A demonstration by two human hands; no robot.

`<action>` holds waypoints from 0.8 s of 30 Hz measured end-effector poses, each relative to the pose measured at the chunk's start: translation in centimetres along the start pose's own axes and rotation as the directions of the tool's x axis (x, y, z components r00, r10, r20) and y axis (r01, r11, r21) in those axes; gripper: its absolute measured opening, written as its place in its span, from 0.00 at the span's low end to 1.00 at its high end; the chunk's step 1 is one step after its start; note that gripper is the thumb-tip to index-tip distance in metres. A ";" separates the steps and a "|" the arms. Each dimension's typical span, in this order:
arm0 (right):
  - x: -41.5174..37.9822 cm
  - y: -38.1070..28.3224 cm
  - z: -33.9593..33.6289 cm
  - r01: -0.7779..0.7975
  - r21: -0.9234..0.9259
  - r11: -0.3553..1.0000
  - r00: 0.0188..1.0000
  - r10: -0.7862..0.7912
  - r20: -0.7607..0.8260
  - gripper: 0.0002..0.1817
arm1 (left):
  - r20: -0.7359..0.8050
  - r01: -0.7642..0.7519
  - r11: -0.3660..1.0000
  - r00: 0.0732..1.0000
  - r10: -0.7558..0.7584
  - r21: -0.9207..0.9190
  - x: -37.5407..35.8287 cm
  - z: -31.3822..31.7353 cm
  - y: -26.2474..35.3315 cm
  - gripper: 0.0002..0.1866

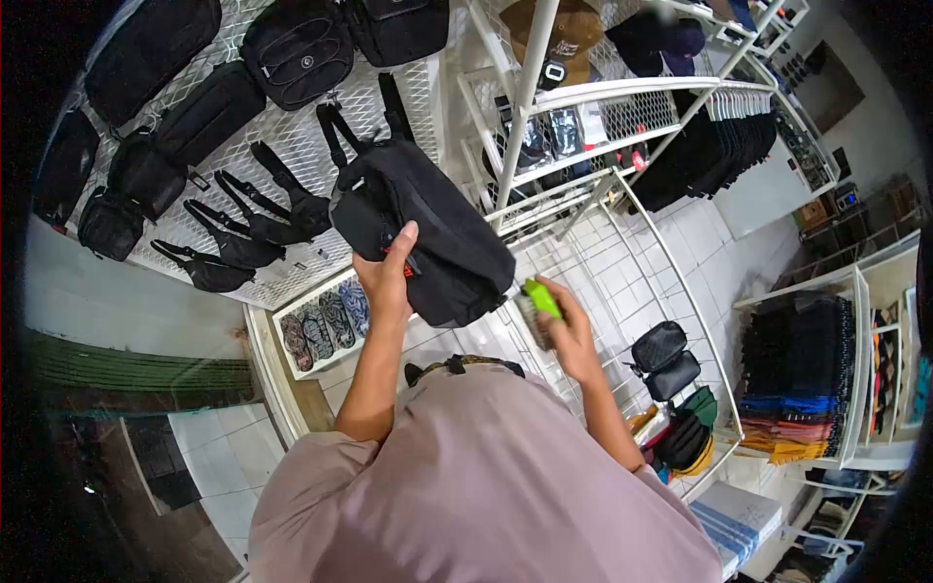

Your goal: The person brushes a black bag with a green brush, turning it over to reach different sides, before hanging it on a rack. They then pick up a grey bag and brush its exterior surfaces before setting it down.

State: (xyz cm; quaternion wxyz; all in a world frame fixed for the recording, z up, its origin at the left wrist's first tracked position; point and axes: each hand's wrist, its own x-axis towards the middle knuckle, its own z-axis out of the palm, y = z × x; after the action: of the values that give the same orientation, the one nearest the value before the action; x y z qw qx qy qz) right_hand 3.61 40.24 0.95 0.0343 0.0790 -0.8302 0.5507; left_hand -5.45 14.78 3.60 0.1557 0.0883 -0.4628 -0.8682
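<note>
A black backpack (437,223) is held up in front of the mesh wall, its straps at the upper left. My left hand (389,277) grips its lower left side, thumb lying over the front near a small red tag. To the right, my right hand (570,335) is closed around a brush (542,298) with a bright green back. The bristles face down and left, toward the backpack's bottom corner, and a small gap separates them from it.
More black bags (296,53) hang on the mesh wall at left. A white wire rack (671,262) stands at right, with two black pouches (666,360) and caps (685,437). A tray of patterned items (326,325) lies below the wall. Clothes (797,369) fill a far-right shelf.
</note>
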 end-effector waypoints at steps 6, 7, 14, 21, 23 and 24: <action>0.3 -2.0 2.7 -0.087 0.606 0.790 0.918 0.300 -0.259 0.42 | -0.055 -0.014 0.996 0.998 0.009 -0.083 -3.3 2.2 -3.3 0.42; 0.8 -2.4 2.5 -0.078 0.609 0.790 0.915 0.299 -0.270 0.42 | -0.036 0.024 0.991 0.999 -0.029 -0.132 -3.5 2.2 -3.6 0.42; 2.7 -4.2 0.8 0.094 0.463 0.882 0.884 0.140 -0.446 0.44 | 0.093 0.093 0.987 0.992 -0.081 -0.128 -4.1 1.8 -5.6 0.42; 3.9 -3.8 -2.1 0.164 0.277 0.947 0.878 -0.012 -0.479 0.38 | 0.006 -0.186 0.723 0.970 0.244 0.665 -4.3 0.3 -4.6 0.64; 3.6 -2.7 -3.3 0.160 0.045 0.986 0.910 -0.129 -0.394 0.40 | 0.452 -0.570 0.454 0.821 0.350 0.685 -4.1 0.5 -1.1 0.67; 3.5 -3.1 -3.3 0.164 0.044 0.985 0.933 -0.141 -0.332 0.41 | 0.634 -0.670 0.353 0.738 0.230 0.653 -4.2 1.6 1.2 0.64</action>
State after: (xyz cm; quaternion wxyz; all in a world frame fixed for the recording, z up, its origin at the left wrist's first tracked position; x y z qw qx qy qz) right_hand 0.59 41.77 5.52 0.2116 0.0517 -0.7843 0.5809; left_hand -1.80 16.83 5.51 0.2232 -0.1790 -0.8538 -0.4348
